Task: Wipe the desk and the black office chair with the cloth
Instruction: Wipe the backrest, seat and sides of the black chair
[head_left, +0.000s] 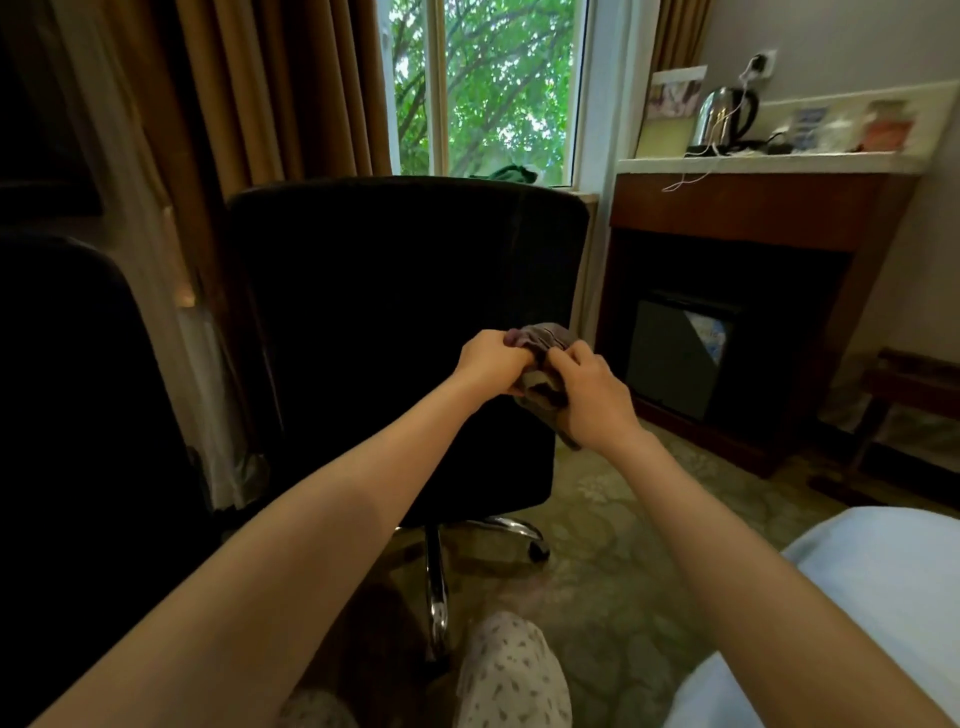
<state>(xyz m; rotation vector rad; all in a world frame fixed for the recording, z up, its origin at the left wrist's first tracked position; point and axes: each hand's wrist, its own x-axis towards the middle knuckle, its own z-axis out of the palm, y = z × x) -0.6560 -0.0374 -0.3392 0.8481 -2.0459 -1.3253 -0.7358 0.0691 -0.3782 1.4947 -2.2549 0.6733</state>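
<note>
I have both hands up in front of the black office chair (405, 291), meeting over the right part of its backrest. The left hand (491, 361) has its fingers curled tight on the upper bunch of the cloth (540, 336). The right hand (589, 395) pinches the same bundle from the other side, thumb and fingers closed on the fabric. The cloth is wadded between them, with a loose tail hanging below the right wrist. I cannot tell whether it touches the backrest.

The chair's right edge stands apart from the wooden cabinet (753, 208), with a strip of patterned carpet (623, 519) open between them. That carpet widens toward me, right of the chair's chrome base (441, 571). Left of the chair a second dark seat back (78, 389) sits close, leaving only a narrow gap. Behind the chair are the curtain (260, 93) and the window (488, 88). Right of the chair and nearest me, a pale blue bed edge (857, 597) bounds the open floor.
</note>
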